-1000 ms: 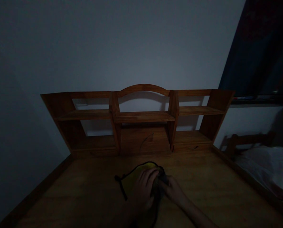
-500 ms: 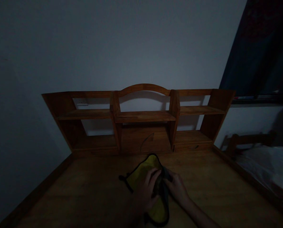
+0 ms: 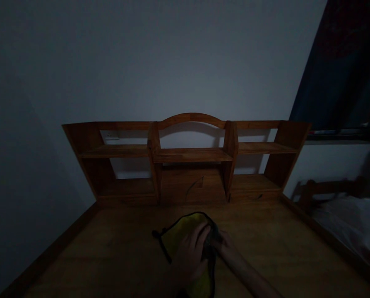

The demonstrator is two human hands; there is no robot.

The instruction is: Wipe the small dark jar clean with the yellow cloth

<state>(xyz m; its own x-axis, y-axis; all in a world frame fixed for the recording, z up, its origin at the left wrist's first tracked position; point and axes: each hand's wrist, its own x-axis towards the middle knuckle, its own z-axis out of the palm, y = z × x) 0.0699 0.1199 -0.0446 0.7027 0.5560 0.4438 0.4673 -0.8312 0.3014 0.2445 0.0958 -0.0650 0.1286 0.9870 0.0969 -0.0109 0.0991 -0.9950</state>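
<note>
A yellow cleaning cloth (image 3: 177, 235) with black edging and a grey reverse side lies on the wooden desk, its small loop at the left corner. My left hand (image 3: 191, 252) is over the cloth's middle, fingers curled round a dark thing (image 3: 207, 247) that is too dim to name. From the right, my right hand (image 3: 224, 245) grips the cloth's folded-over grey edge against that dark thing. Its fingertips are partly hidden by the fold.
Along the desk's (image 3: 116, 244) back stands a wooden shelf unit (image 3: 193, 155) with several compartments, against a pale wall (image 3: 185, 62). A raised wooden rim (image 3: 324, 240) runs down the right side. Beyond it lies whitish plastic sheeting (image 3: 352, 219). A dark curtain (image 3: 343, 74) hangs upper right.
The cloth's right side is folded further over the dark thing, and both hands have drawn closer together. The cloth's top edge sits lower; the whole view has shifted slightly.
</note>
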